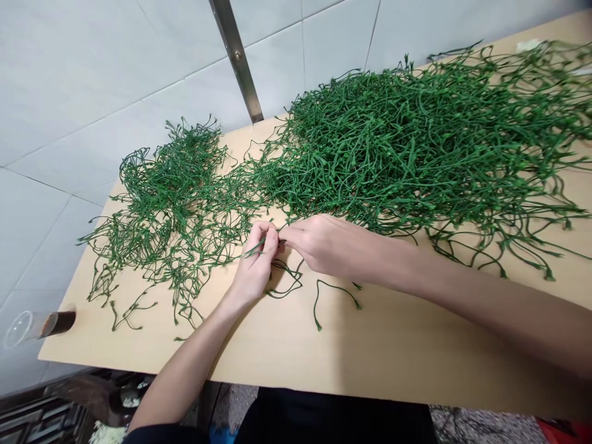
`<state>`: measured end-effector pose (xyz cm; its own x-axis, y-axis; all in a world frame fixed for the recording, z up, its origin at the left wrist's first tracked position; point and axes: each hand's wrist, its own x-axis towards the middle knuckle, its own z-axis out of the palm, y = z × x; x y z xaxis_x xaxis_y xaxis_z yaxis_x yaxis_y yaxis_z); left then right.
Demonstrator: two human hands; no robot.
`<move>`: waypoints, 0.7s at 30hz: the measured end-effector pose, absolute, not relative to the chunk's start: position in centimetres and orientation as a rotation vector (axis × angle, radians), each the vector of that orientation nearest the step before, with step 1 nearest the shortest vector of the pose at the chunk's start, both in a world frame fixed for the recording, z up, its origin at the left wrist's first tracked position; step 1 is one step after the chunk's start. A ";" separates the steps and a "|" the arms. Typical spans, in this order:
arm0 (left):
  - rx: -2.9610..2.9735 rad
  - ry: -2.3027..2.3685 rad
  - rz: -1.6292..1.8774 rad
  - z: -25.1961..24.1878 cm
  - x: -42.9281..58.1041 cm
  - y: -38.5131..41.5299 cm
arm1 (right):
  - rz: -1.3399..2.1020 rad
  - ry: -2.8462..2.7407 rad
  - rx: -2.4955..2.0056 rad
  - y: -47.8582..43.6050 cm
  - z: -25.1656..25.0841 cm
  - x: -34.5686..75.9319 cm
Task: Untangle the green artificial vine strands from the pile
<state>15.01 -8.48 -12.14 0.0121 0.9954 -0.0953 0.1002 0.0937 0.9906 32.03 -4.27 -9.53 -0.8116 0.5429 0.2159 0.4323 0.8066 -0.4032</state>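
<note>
My left hand (255, 265) is closed in a pinch on thin green stems, which look like artificial flower stems. My right hand (319, 243) meets it fingertip to fingertip, also pinched at the same stems; the exact grip is partly hidden by the fingers. Just below the hands, a few loose green stems (289, 288) lie on the table. One bent stem (337, 287) with small knobbed ends rests apart from them. Behind the right hand spreads a big heap of green stems (402, 142). A smaller, looser pile (161, 191) lies beyond the left hand.
The pale wooden table (277, 351) stands against a tiled wall (106, 68). A metal post (238, 58) meets the table's back edge. At the left corner is a clear plastic cup (39, 325) with dark liquid. A dark rack (41, 413) stands below the left edge.
</note>
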 end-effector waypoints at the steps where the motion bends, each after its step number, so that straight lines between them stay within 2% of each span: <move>1: 1.297 1.296 1.079 -12.1 15.0 -8.5 | 0.513 -2.656 -0.742 -4.2 -9.5 32.1; 6: 1.512 1.318 1.043 -11.7 14.7 -8.5 | 0.532 -2.626 -0.645 -4.1 -9.1 32.1; 14: 1.408 1.391 0.872 -11.0 14.5 -8.8 | 0.665 -2.643 -0.522 -4.3 -7.9 32.1; 21: 1.541 1.366 0.945 -11.0 14.2 -8.7 | 0.360 -2.686 -0.704 -2.9 -7.7 33.1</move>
<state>14.18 -8.70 -10.98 0.1187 0.9929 0.0022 0.3522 -0.0442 0.9349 33.10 -2.86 -7.65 -0.8195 0.5115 0.2584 0.4255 0.8451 -0.3236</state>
